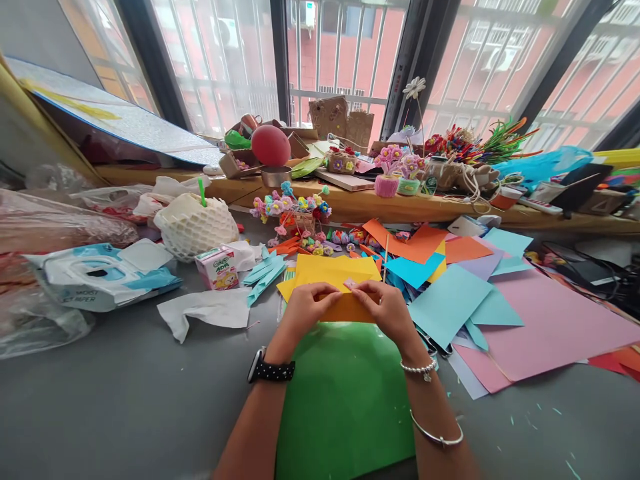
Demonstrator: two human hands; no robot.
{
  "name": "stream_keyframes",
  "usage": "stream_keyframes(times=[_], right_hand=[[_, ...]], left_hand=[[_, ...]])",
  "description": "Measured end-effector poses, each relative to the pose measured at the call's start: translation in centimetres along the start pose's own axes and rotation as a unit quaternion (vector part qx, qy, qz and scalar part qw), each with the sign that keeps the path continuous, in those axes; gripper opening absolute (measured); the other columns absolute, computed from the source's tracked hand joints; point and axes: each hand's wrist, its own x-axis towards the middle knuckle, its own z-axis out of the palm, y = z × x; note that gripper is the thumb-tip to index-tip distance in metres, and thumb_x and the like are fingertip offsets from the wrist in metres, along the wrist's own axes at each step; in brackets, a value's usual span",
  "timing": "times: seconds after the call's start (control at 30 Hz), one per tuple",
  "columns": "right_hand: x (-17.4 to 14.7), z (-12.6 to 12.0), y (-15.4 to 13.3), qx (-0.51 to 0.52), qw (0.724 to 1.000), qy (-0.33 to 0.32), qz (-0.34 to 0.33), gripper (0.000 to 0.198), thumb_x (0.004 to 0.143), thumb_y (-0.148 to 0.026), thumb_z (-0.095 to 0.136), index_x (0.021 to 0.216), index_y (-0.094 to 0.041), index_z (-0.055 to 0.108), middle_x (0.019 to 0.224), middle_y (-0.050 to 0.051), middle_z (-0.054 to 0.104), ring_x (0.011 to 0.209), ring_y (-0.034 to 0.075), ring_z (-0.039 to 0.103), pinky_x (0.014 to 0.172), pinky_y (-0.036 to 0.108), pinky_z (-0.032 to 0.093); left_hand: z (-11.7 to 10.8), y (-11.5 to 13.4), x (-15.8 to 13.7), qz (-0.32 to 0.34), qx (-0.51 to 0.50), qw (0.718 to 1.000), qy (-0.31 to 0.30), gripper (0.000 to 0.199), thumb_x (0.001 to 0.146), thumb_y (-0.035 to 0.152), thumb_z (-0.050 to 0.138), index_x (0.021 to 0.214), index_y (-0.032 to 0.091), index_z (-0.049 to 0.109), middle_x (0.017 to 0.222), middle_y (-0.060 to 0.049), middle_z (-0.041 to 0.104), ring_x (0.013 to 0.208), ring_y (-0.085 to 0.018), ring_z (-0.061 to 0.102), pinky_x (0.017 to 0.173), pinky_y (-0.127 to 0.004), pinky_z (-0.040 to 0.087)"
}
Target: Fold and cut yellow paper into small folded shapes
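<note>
fine handling is seemingly underway: the right hand (389, 308) is pinching a small pale-pink piece (349, 283) over rectangular yellow paper (335, 268) toward the grey surface (150, 407)'s far edge; whether the left hand (306, 308) is grasping anything is unclear; the next move is likely calling for steadiness.

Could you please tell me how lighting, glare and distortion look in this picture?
In the head view, the windows look bright and hazy; in the head view, a pale sheen crosses the far end of the green sheet; in the head view, the plastic at the left edge looks smeared, and outer window frames lean outward, suggesting wide-angle distortion.
</note>
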Motion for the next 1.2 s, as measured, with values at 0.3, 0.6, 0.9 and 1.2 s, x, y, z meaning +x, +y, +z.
stream_keyframes(times=[0.3,0.6,0.9,1.2], right_hand=[[0.3,-0.3,0.2,-0.051,0.998,0.044,0.011,0.020,0.074,-0.033,0.049,0.071,-0.018,0.062,0.074,0.006,0.065,0.069,0.019,0.059,0.064,0.028,0.042],[0.2,0.1,0.3,-0.042,0.999,-0.015,-0.019,0.013,0.072,-0.026,0.053,0.075,-0.021,0.065,0.082,0.005,0.067,0.079,0.019,0.060,0.072,0.030,0.044],[0.3,0.5,0.1,-0.088,0.994,-0.040,-0.051,0.015,0.074,-0.024,0.053,0.079,-0.019,0.066,0.086,0.006,0.067,0.082,0.020,0.060,0.073,0.031,0.044],[0.1,0.5,0.3,-0.108,0.992,-0.008,-0.058,0.017,0.075,-0.024,0.051,0.080,-0.019,0.066,0.084,0.005,0.067,0.078,0.019,0.060,0.072,0.031,0.044]], left_hand=[[-0.1,-0.3,0.1,-0.009,0.013,0.998,0.055,0.017,0.066,0.032,0.054,0.066,0.019,0.065,0.069,-0.002,0.066,0.065,-0.015,0.057,0.060,-0.022,0.041],[0.4,-0.6,0.0,0.047,0.054,0.997,0.035,0.017,0.072,0.029,0.050,0.072,0.018,0.063,0.074,-0.004,0.066,0.068,-0.015,0.058,0.064,-0.024,0.044],[1.0,-1.1,0.0,0.070,0.097,0.993,-0.005,0.020,0.074,0.028,0.048,0.079,0.016,0.062,0.079,-0.005,0.065,0.070,-0.015,0.058,0.063,-0.024,0.043],[0.8,-0.9,-0.2,0.090,0.143,0.985,0.036,0.020,0.075,0.025,0.047,0.077,0.016,0.064,0.078,-0.006,0.066,0.069,-0.015,0.058,0.064,-0.024,0.043]])
